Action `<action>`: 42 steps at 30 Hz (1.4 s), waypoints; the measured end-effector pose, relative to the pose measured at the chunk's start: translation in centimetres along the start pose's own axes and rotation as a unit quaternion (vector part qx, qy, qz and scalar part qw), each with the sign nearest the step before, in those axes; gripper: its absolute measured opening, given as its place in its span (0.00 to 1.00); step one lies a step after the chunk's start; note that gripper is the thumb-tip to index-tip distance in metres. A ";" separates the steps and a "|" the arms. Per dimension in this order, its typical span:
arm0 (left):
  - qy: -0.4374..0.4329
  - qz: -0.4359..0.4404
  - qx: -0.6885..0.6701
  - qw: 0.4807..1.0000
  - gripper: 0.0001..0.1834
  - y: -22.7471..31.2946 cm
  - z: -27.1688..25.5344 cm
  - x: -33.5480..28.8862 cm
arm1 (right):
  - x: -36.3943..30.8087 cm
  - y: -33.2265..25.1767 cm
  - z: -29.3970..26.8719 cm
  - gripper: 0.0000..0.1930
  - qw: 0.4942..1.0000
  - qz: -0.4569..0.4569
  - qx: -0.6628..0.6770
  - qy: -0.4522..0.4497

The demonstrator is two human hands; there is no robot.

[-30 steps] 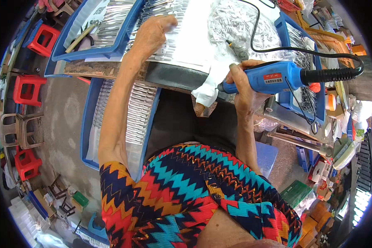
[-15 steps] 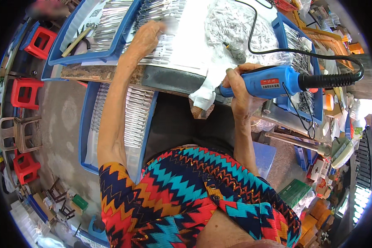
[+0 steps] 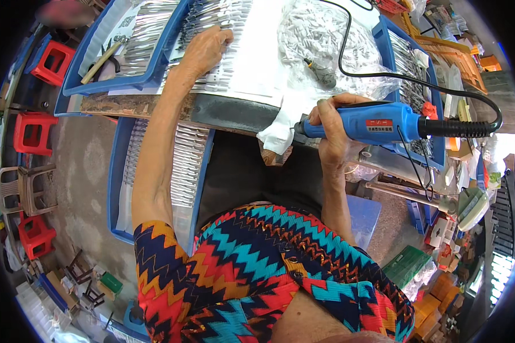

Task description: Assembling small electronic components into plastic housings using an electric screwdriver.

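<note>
My left hand (image 3: 205, 50) reaches over rows of slim silvery metal pieces (image 3: 216, 80) laid side by side on the table's left part. Its fingers are curled and pressed together at the row; whatever they pinch is hidden. My right hand (image 3: 333, 127) is wrapped round a blue corded power tool (image 3: 377, 122), held roughly level with its nose pointing left. The nose sits close by a wooden block (image 3: 269, 155) at the table's front edge, partly covered by white cloth or paper (image 3: 276, 136). I cannot tell whether the two touch.
A clear bag of small pale parts (image 3: 326, 43) lies behind the tool, whose black cable (image 3: 418, 74) arches to the right. Blue trays (image 3: 154, 80) of metal pieces flank the work area. Another blue tray (image 3: 115, 194) sits lower left. Red stools (image 3: 34, 132) stand further left.
The power tool and my right hand have come slightly nearer to me. My left hand stays over the metal rows, and a blurred grey patch at its fingertips is gone.
</note>
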State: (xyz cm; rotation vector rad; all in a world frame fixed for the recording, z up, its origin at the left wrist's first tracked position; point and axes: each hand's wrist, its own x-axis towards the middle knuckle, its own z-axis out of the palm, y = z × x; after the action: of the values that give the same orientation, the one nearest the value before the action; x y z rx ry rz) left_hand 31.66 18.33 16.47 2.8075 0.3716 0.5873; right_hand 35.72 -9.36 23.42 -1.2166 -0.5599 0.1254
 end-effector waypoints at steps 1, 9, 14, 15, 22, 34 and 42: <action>0.011 0.002 -0.007 1.000 0.10 -0.2 0.2 0.0 | 0.0 0.0 0.1 0.12 1.000 -0.001 0.000 0.001; 0.188 0.029 -0.054 0.980 0.10 0.2 -1.9 -0.4 | 0.0 0.1 0.0 0.13 1.000 -0.005 -0.006 -0.021; 0.326 0.014 -0.098 0.940 0.09 2.9 -5.2 -1.4 | -0.2 0.0 0.3 0.14 1.000 -0.010 -0.003 -0.020; 0.326 0.014 -0.101 0.940 0.09 3.9 -5.8 -1.6 | -0.2 0.0 0.2 0.14 1.000 -0.015 -0.008 -0.020; 0.340 -0.042 -0.271 0.899 0.09 11.7 -8.3 -5.8 | 0.2 0.0 0.4 0.10 1.000 -0.023 -0.015 0.009; 0.046 -0.322 -0.785 0.527 0.13 18.6 -0.8 -12.8 | 0.4 0.3 1.0 0.07 0.996 -0.067 -0.062 -0.008; 0.026 -0.331 -0.742 0.582 0.11 19.9 1.1 -12.5 | 0.4 0.2 0.6 0.09 0.998 -0.056 -0.041 -0.004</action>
State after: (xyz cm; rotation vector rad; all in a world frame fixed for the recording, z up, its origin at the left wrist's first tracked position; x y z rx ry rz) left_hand 24.93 -4.24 16.82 0.8871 0.5206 0.4129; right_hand 35.84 -8.63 23.49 -1.2609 -0.6434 0.0128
